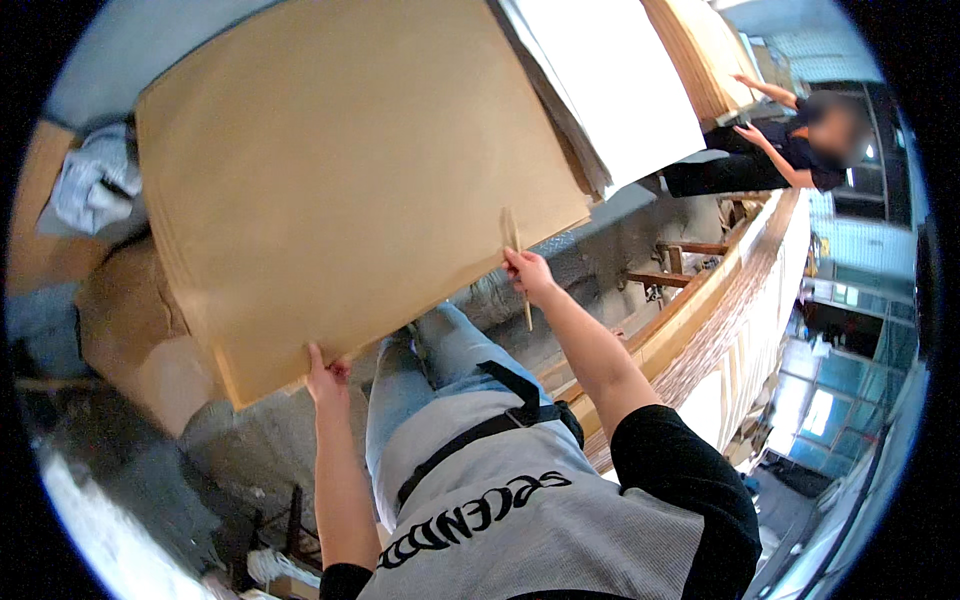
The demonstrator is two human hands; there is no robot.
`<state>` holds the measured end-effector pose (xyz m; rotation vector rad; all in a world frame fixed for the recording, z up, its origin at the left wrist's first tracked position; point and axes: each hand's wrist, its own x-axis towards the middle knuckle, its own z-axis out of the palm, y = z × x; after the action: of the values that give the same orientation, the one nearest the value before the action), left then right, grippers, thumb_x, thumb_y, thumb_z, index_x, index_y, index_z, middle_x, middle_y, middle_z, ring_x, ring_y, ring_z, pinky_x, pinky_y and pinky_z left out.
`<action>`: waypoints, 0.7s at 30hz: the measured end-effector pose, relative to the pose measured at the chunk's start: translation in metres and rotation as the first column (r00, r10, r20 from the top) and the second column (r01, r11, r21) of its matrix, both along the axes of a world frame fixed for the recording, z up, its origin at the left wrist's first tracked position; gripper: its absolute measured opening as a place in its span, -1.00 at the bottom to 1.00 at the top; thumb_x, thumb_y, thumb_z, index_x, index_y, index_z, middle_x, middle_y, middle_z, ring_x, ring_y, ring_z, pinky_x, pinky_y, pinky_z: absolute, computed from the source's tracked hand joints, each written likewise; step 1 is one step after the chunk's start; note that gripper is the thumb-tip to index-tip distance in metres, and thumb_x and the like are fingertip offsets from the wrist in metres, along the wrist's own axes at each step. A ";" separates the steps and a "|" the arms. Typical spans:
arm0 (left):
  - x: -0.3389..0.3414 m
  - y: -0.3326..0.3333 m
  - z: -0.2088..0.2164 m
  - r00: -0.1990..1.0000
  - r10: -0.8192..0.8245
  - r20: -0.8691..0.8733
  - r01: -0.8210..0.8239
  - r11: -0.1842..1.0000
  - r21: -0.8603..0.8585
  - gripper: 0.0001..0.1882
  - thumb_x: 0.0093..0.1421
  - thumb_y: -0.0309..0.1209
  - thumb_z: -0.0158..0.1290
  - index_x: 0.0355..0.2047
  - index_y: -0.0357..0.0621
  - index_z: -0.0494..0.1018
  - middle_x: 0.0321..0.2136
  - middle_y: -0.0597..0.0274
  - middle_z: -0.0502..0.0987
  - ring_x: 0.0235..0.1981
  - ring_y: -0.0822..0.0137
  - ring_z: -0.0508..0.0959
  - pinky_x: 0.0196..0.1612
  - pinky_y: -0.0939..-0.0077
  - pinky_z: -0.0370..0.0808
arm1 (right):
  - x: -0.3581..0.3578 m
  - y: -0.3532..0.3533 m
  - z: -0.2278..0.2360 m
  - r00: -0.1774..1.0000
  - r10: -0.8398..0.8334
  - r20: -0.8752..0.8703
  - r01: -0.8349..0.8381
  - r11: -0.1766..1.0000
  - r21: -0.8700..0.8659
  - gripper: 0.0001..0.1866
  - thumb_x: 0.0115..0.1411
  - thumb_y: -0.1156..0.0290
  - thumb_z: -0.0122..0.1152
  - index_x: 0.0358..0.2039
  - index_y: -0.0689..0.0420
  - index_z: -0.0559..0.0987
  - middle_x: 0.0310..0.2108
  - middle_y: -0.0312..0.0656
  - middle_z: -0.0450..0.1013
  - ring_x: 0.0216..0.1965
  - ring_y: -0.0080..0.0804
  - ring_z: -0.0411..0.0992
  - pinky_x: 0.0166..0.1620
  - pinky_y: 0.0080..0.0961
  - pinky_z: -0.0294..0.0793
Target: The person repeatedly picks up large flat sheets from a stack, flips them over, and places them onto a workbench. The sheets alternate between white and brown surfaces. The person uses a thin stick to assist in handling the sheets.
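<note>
A large stack of brown paper sheets (350, 170) lies in front of me, its near edge slanting up to the right. At its near left part, my left hand (328, 375) pinches the edge, thumb on top and fingers curled below. My right hand (527, 272) is closed around a thin, flat, light wooden stick (528, 312), by the near edge farther right. One end of the stick reaches over the brown paper, and the other points down toward me. How many sheets my left hand grips cannot be seen.
White sheets (610, 90) lie beside the brown stack, with another tan stack (700, 50) beyond. A co-worker (770, 150) stands at the far right. A long bench piled with paper (730, 310) runs along my right. A grey cloth bundle (98, 180) is at left.
</note>
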<state>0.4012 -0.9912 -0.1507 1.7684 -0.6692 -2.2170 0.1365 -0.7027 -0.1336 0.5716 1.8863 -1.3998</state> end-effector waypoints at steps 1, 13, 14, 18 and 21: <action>0.001 0.000 -0.002 1.000 -0.002 0.009 0.002 1.000 -0.010 -0.64 0.08 -0.10 -0.03 -0.31 -0.15 0.31 -0.63 0.27 0.37 -0.76 0.42 0.33 -0.72 0.59 0.28 | -0.001 0.005 -0.006 1.000 0.015 0.002 -0.015 1.000 0.009 -0.71 0.06 0.12 0.07 -0.59 0.08 0.43 -0.66 -0.41 0.31 -0.67 -0.66 0.17 -0.69 -0.68 0.07; -0.021 0.016 0.022 0.993 -0.003 0.114 0.007 0.999 -0.041 -0.55 0.08 -0.05 -0.06 -0.18 -0.14 0.26 -0.61 0.27 0.35 -0.69 0.44 0.33 -0.69 0.66 0.23 | -0.086 0.133 0.018 0.979 -0.144 -0.141 0.149 0.988 0.027 -0.73 0.05 0.20 0.10 -0.48 0.16 0.52 -0.60 -0.32 0.42 -0.68 -0.70 0.24 -0.65 -0.71 0.18; -0.012 0.012 0.014 0.991 -0.008 0.131 0.012 1.000 -0.024 -0.55 0.08 -0.05 -0.06 -0.18 -0.14 0.26 -0.60 0.27 0.35 -0.67 0.44 0.34 -0.67 0.66 0.24 | -0.107 0.153 0.017 0.963 -0.181 -0.200 0.206 0.973 0.109 -0.74 0.04 0.21 0.11 -0.49 0.16 0.52 -0.61 -0.32 0.42 -0.69 -0.69 0.24 -0.64 -0.71 0.20; 0.003 0.000 0.008 0.990 -0.083 0.116 0.075 0.995 0.070 -0.55 0.08 -0.06 -0.06 -0.18 -0.15 0.26 -0.60 0.27 0.34 -0.59 0.43 0.36 -0.61 0.67 0.26 | -0.176 0.230 -0.021 0.884 -0.251 -0.393 0.382 0.874 0.301 -0.82 -0.02 0.30 0.18 -0.53 0.17 0.53 -0.66 -0.33 0.42 -0.68 -0.65 0.33 -0.58 -0.67 0.30; -0.012 0.005 0.027 0.973 -0.037 0.227 0.039 0.999 -0.006 -0.58 0.09 -0.08 -0.06 -0.18 -0.14 0.27 -0.56 0.23 0.38 -0.55 0.42 0.37 -0.57 0.66 0.29 | -0.219 0.238 -0.025 0.931 -0.058 -0.359 0.268 0.777 0.569 -0.86 -0.07 0.33 0.20 -0.54 0.11 0.54 -0.60 -0.26 0.45 -0.56 -0.49 0.41 -0.44 -0.56 0.37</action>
<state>0.3896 -0.9865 -0.1236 2.0404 -0.7646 -2.0479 -0.0830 -0.4643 -0.1585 0.8776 2.6450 -0.9954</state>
